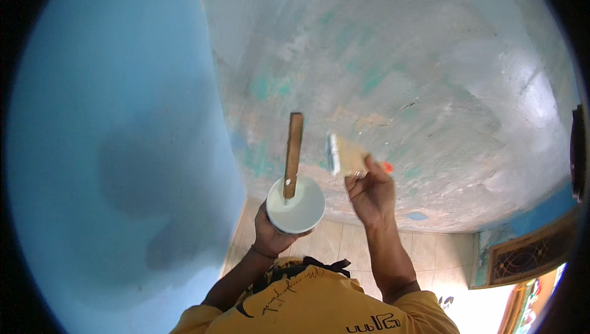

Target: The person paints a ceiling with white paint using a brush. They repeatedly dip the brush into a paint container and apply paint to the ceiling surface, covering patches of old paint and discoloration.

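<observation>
My left hand (pixel 270 231) is wrapped round the underside of a white bowl (pixel 320 206) and holds it up. White paint or a similar liquid (pixel 295 208) lies inside. A flat wooden stick (pixel 294 153) stands in the bowl, its top sticking out beyond the rim and its lower end spotted white. To the right of the bowl, my right hand (pixel 372 197) is closed on a wide paintbrush (pixel 351 156), a little blurred. Its beige part points left, the front edge is coated white, and an orange end shows behind my fingers. The brush seems held apart from the wall.
A patchy grey wall (pixel 393 76) with green and tan marks fills the far side. A blue wall (pixel 123 88) meets it at a corner on the left. Pale floor tiles (pixel 326 242) lie below. A dark patterned panel in a wooden frame (pixel 531 251) is at right.
</observation>
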{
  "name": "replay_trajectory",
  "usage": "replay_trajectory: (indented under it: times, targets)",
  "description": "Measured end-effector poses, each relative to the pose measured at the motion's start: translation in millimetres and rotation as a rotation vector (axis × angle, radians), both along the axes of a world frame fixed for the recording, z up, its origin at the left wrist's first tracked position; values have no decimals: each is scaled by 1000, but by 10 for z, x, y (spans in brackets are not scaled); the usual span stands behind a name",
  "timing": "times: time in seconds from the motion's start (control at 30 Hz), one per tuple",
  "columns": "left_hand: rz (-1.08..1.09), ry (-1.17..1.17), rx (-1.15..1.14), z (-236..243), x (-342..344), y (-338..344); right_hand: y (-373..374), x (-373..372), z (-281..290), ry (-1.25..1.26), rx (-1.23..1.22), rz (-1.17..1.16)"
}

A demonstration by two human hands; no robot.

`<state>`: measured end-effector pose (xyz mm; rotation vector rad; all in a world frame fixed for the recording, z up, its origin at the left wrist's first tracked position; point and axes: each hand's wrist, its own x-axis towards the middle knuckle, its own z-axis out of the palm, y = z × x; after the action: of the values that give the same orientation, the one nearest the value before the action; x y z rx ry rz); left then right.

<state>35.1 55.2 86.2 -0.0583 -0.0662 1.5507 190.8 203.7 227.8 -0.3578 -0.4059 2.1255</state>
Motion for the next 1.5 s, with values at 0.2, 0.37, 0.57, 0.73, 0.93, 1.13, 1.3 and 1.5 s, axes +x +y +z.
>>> replay_trajectory:
  times: [0.2, 0.37, 0.57, 0.73, 0.93, 1.13, 1.3, 1.5]
  targets:
    - [-37, 33, -53, -66, 13, 31, 1055, 2, 898, 20, 777, -848]
    - [-98, -47, 38, -63, 7, -12, 1631, 238, 1067, -313, 1074, -1208]
    - [-86, -57, -86, 27, 54, -100, 1824, 539, 1016, -1014, 1490, -1944]
    - [-102, -7, -111, 72, 62, -45, 1307, -469, 882, -995, 1922, -1430]
    - [-132, 142, -104, 2, -11, -36, 2025, 507, 825, -554, 1406, -1425]
    - [-125, 106, -136, 15, 66, -88, 2123, 1414, 1094, -940, 1232, -2042]
    - [-102, 127, -72, 73, 145, -8, 1619, 92, 807, -1175, 1859, -1482]
    - [-100, -4, -122, 83, 245, 73, 1873, 247, 1224, -1037, 1911, -1194]
